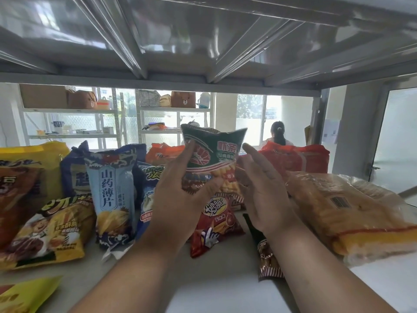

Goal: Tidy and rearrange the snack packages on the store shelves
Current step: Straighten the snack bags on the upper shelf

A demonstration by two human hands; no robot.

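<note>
My left hand [180, 190] grips a green and red shrimp-stick bag [214, 154], holding it upright above the white shelf [214, 290]. Just right of that bag is my right hand [261, 190], fingers straight, palm facing the bag's right edge; whether it touches is unclear. Below the held bag stands a red corn-snack bag [216, 222]. A light blue yam-chip bag [112, 195] stands to the left. A yellow chip bag [52, 231] lies at the front left. A dark brown bag [266, 256] lies flat under my right wrist.
A large clear bag of golden snacks [352, 213] lies on the right of the shelf. Red bags [300, 159] and orange bags [162, 154] stand at the back. The metal shelf above [203, 41] hangs low. A person [278, 134] sits beyond the shelf.
</note>
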